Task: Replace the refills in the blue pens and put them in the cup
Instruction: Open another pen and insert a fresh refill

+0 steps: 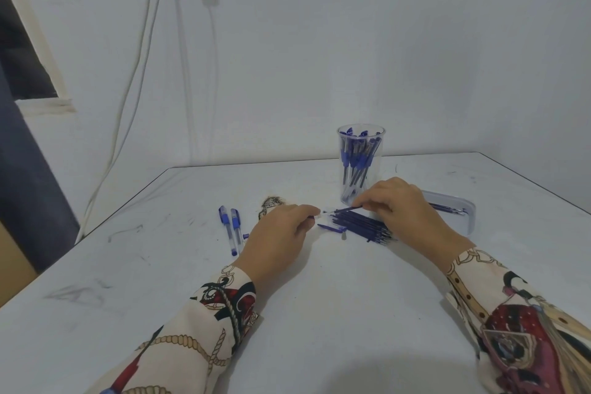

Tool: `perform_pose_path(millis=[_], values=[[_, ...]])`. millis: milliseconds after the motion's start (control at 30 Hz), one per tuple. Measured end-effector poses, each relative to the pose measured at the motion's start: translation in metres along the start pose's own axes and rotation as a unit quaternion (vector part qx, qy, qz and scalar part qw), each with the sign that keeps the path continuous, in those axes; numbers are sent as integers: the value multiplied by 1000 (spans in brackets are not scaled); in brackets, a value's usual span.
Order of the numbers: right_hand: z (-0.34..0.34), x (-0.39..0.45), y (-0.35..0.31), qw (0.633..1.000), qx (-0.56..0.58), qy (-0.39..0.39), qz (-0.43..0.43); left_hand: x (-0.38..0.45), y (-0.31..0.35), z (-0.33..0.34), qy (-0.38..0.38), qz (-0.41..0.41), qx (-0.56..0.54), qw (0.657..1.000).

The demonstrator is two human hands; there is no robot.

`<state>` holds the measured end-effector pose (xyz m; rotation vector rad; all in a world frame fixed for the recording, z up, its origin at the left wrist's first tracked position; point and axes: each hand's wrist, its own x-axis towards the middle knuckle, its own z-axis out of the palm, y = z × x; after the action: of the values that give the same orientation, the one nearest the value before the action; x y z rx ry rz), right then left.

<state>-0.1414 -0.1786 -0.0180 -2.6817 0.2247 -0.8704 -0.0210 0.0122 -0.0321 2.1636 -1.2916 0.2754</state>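
Head view: you are mid-swap, with most pens apparently done.

Your right hand (403,205) pinches a refill (348,209), feeding it toward the clear barrel (323,214) pinched by your left hand (279,235). The cup (360,163) behind already holds many pens; two pens (231,227) wait at left.

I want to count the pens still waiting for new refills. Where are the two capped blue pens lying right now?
The two capped blue pens lie side by side on the table, just left of the left hand, across from the refill pile.
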Motion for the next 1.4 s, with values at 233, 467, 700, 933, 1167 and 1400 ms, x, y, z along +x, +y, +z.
perform_pose_path(millis=[233, 467, 700, 933, 1167, 1400], values=[[13, 0, -20, 999, -13, 25, -39, 2, 5, 4, -11, 9, 20, 1000], [20, 1, -33, 996, -72, 7, -48, 3, 3, 6, -1, 21, 38, 999], [24, -1, -33, 985, -129, 76, -91, 3, 5, 8, 3, 24, 42, 999], [23, 2, -29, 995, -100, 7, 23, 4, -4, 11, 45, 25, 67, 996], [31, -4, -28, 979, -191, -69, -8, 5, -8, 9, 50, 7, 70, 996], [32, -4, -29, 993, -94, -45, 45, 4, -7, 9, 50, 7, 72, 996]])
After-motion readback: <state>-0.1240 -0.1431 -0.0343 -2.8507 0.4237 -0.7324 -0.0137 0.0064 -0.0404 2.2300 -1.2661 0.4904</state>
